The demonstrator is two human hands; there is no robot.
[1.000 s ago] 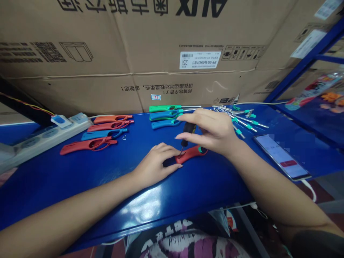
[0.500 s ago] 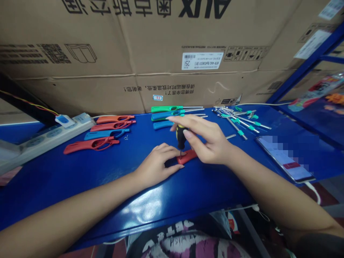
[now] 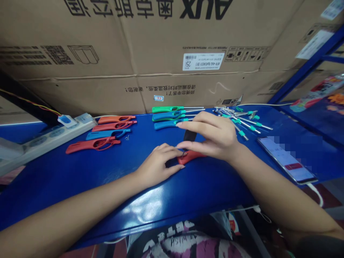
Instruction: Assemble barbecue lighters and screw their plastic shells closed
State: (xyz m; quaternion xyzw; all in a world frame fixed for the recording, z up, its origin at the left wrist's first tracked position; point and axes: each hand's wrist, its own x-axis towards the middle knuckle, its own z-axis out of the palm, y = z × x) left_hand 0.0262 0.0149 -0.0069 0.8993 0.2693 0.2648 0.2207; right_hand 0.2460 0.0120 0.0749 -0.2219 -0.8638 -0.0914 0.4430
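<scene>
A red lighter handle (image 3: 191, 156) lies on the blue table, its left end between the thumb and fingers of my left hand (image 3: 161, 163). My right hand (image 3: 215, 136) grips a screwdriver (image 3: 189, 135) by its dark handle, partly hidden by the fingers. The screwdriver stands tilted, its thin shaft reaching down to the left end of the red handle. Whether the tip sits in a screw is too small to tell. The right part of the handle is hidden under my right hand.
Red, orange and blue lighter shells (image 3: 93, 144) lie at left, with small screws (image 3: 127, 137) beside them. Green and blue lighters (image 3: 163, 125) lie at the back. Metal tubes with green pieces (image 3: 243, 123), a phone (image 3: 287, 159) and a power strip (image 3: 51, 138) surround them. Cardboard (image 3: 102, 89) stands behind.
My right hand has turned around the screwdriver and its fingers have shifted on the handle, which now leans more. My left hand stays on the red handle.
</scene>
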